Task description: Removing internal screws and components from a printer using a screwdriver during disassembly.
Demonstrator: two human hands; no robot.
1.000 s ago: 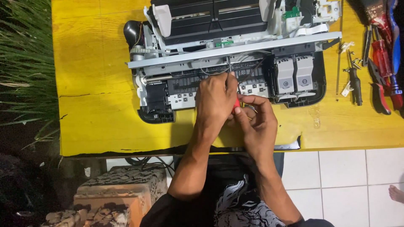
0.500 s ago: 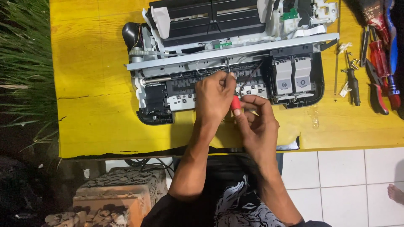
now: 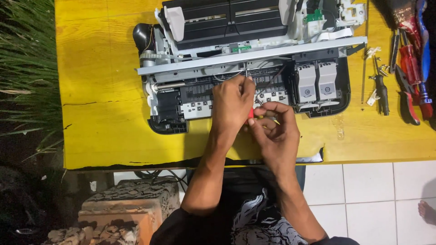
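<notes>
An opened printer (image 3: 204, 54) with its cover off lies on a yellow table (image 3: 100, 104). My left hand (image 3: 232, 103) rests over the printer's front middle, its fingers closed on a thin metal shaft (image 3: 245, 74) that points into the mechanism. My right hand (image 3: 274, 131) sits just below and to the right, gripping the red handle (image 3: 250, 113) of the same screwdriver. Two grey ink cartridges (image 3: 316, 81) sit in the carriage to the right of my hands.
Pliers and red-handled tools (image 3: 411, 68) lie at the table's right edge, with a small dark screwdriver (image 3: 382, 93) and loose metal bits beside them. Grass (image 3: 22, 68) stands left of the table. Bricks (image 3: 122, 213) and white floor tiles (image 3: 368, 199) lie below.
Both hands have stayed on the screwdriver over the printer's middle, shifting only slightly. The printer and tools have not moved.
</notes>
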